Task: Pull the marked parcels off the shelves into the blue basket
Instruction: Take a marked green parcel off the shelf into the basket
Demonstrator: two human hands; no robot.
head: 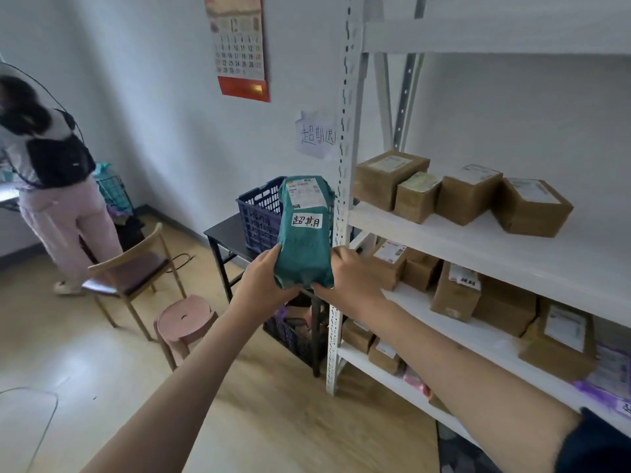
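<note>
A green soft parcel (pixel 305 247) with a shipping label and a white handwritten sticker is held upright in front of the shelf post. My left hand (pixel 261 279) grips its lower left side and my right hand (pixel 348 279) grips its lower right side. Behind the parcel stands the blue basket (pixel 256 216) on a small black table (pixel 222 233). The white shelves (pixel 512 244) on the right carry several brown cardboard parcels (pixel 467 194); one lower box (pixel 457 291) bears a handwritten sticker.
A wooden chair (pixel 136 264) and a pink stool (pixel 186 320) stand left of the table. A person stands at far left by a wire basket (pixel 114 192). Another dark crate (pixel 293 332) sits under the table. A calendar and a paper note hang on the wall.
</note>
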